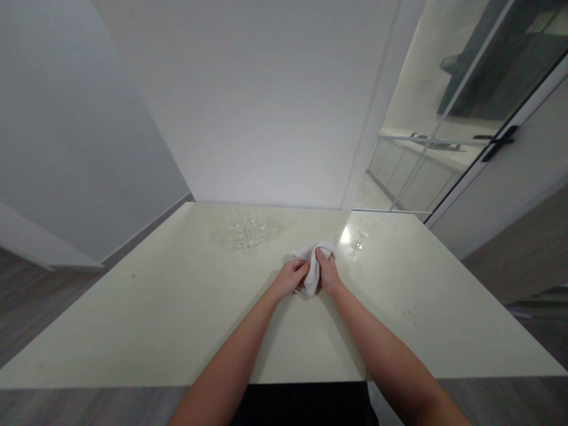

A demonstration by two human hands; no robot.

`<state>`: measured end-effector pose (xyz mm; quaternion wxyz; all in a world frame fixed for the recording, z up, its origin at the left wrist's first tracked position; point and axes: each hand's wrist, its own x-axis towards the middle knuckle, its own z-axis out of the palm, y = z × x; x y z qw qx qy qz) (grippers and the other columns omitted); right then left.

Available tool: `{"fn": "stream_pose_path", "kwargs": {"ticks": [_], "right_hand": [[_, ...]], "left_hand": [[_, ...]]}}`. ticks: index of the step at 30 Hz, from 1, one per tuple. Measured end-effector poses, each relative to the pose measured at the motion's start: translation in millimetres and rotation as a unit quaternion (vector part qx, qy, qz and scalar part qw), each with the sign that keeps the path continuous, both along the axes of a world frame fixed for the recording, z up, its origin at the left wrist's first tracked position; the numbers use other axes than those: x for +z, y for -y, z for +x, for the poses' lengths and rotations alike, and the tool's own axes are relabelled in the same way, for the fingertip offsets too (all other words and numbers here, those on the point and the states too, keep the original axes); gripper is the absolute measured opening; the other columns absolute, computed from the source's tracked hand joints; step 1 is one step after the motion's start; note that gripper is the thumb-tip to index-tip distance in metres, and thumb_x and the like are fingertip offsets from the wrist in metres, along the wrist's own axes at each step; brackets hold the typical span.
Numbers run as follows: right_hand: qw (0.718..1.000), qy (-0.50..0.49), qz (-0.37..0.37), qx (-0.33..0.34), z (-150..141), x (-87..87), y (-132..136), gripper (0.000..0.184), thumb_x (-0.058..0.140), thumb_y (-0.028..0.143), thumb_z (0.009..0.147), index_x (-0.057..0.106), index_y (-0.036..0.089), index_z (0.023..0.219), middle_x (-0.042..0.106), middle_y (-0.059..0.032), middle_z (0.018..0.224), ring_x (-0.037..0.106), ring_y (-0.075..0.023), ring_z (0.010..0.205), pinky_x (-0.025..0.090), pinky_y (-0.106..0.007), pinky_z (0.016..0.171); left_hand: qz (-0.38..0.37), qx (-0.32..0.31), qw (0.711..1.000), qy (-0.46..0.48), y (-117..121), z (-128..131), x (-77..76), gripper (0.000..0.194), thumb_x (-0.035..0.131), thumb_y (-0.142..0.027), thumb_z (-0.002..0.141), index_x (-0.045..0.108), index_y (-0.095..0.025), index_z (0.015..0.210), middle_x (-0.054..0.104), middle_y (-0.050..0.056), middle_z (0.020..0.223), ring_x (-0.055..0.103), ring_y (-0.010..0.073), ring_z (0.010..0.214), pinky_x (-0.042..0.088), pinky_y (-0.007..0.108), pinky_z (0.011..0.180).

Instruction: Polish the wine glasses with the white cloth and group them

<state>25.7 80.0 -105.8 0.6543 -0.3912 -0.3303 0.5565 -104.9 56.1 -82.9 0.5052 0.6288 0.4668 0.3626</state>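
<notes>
A crumpled white cloth [313,273] is bunched between my two hands, just above or on the table. From the left, my left hand [289,278] is closed on it with fingers curled into the folds. On the other side, my right hand [329,274] grips the cloth, its thumb pressing near the top. Whether something is wrapped inside the cloth cannot be seen. Beyond my right hand a clear stemmed glass [360,234] stands by itself. Several clear glasses [248,228] form a tight group farther back on the left; their outlines overlap.
The pale, glossy table [155,313] reaches back to a white panel [266,118]. At the right rear is a glazed door or partition, with a black handle [499,142] on the frame beside it. A grey wall [89,148] rises at the left.
</notes>
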Motion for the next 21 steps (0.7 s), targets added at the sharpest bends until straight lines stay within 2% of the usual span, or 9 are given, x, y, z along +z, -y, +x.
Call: {"fn": "stream_pose_path", "kwargs": {"ticks": [2, 4, 8, 11, 13, 15, 18, 19, 21], "right_hand": [[0.999, -0.011, -0.002, -0.032, -1.0, 2.1, -1.2, 0.039, 0.078, 0.045, 0.065, 0.060, 0.018, 0.087, 0.067, 0.0017, 0.075, 0.062, -0.0129, 0.065, 0.052, -0.023, 0.061], [0.999, -0.023, -0.009, -0.037, -0.5, 4.9, -0.8, 0.038, 0.078, 0.046, 0.064, 0.059, 0.019, 0.084, 0.066, 0.0027, 0.070, 0.060, -0.0123, 0.061, 0.051, -0.022, 0.057], [0.999, -0.041, -0.032, 0.006, 3.6, 10.4, 3.7, 0.041, 0.078, 0.049, 0.061, 0.058, 0.018, 0.078, 0.062, 0.0038, 0.060, 0.055, -0.0117, 0.051, 0.048, -0.023, 0.050], [0.998, -0.040, -0.033, 0.034, 5.5, 11.2, 5.3, 0.042, 0.076, 0.052, 0.062, 0.057, 0.018, 0.075, 0.060, 0.0037, 0.057, 0.053, -0.0118, 0.047, 0.047, -0.024, 0.047], [0.999, -0.021, -0.024, 0.018, 4.8, 9.4, 4.0, 0.040, 0.074, 0.052, 0.065, 0.058, 0.018, 0.075, 0.061, 0.0036, 0.058, 0.053, -0.0116, 0.048, 0.047, -0.023, 0.048], [1.000, 0.008, -0.016, -0.023, 3.1, 6.3, 1.5, 0.038, 0.075, 0.050, 0.067, 0.060, 0.017, 0.078, 0.063, 0.0029, 0.064, 0.057, -0.0116, 0.054, 0.049, -0.023, 0.052], [0.998, 0.023, -0.013, -0.065, 0.6, 2.0, -1.7, 0.038, 0.075, 0.049, 0.067, 0.062, 0.017, 0.083, 0.066, 0.0022, 0.071, 0.060, -0.0124, 0.063, 0.051, -0.022, 0.058], [0.998, 0.014, -0.015, -0.066, 0.2, 1.4, -1.9, 0.038, 0.075, 0.049, 0.067, 0.061, 0.018, 0.084, 0.066, 0.0024, 0.071, 0.061, -0.0125, 0.063, 0.051, -0.022, 0.058], [0.998, -0.018, -0.025, -0.054, 0.1, 1.7, -1.2, 0.040, 0.075, 0.051, 0.067, 0.060, 0.018, 0.085, 0.064, 0.0034, 0.069, 0.060, -0.0123, 0.061, 0.051, -0.022, 0.056]], "left_hand": [[0.075, 0.038, 0.996, -0.030, -1.5, 0.7, -1.3, 0.031, 0.058, -0.046, 0.077, 0.059, -0.016, 0.077, 0.053, -0.002, 0.064, 0.048, 0.0107, 0.059, 0.037, 0.021, 0.054], [0.081, 0.041, 0.996, -0.018, -1.7, 1.9, -1.9, 0.026, 0.061, -0.041, 0.074, 0.059, -0.016, 0.081, 0.054, -0.002, 0.065, 0.048, 0.0105, 0.059, 0.037, 0.021, 0.054], [-0.105, -0.043, 0.989, 0.096, 0.6, 3.4, -0.1, 0.037, 0.056, -0.053, 0.077, 0.054, -0.016, 0.074, 0.045, -0.005, 0.055, 0.041, 0.0082, 0.044, 0.034, 0.021, 0.045], [-0.149, -0.064, 0.979, 0.121, 2.0, 2.6, 2.0, 0.043, 0.055, -0.059, 0.076, 0.052, -0.016, 0.070, 0.043, -0.005, 0.053, 0.039, 0.0076, 0.042, 0.034, 0.021, 0.045], [-0.109, -0.039, 0.990, 0.080, 2.2, 2.2, 2.3, 0.042, 0.053, -0.058, 0.078, 0.053, -0.016, 0.070, 0.046, -0.004, 0.054, 0.041, 0.0083, 0.044, 0.035, 0.021, 0.047], [-0.015, 0.010, 1.000, -0.001, 2.0, 2.4, 1.3, 0.035, 0.057, -0.051, 0.076, 0.058, -0.016, 0.073, 0.052, -0.002, 0.059, 0.045, 0.0098, 0.051, 0.036, 0.022, 0.052], [0.120, 0.080, 0.983, -0.112, 1.7, 3.8, -0.8, 0.019, 0.063, -0.035, 0.070, 0.063, -0.017, 0.078, 0.057, -0.001, 0.065, 0.049, 0.0118, 0.060, 0.035, 0.022, 0.057], [0.124, 0.083, 0.982, -0.120, 1.7, 4.4, -1.3, 0.018, 0.062, -0.034, 0.071, 0.064, -0.017, 0.077, 0.057, -0.001, 0.064, 0.049, 0.0121, 0.060, 0.035, 0.022, 0.057], [0.056, 0.051, 0.993, -0.085, 1.8, 5.2, -1.5, 0.024, 0.055, -0.039, 0.077, 0.063, -0.017, 0.075, 0.055, -0.001, 0.059, 0.048, 0.0118, 0.055, 0.035, 0.022, 0.054]]}}
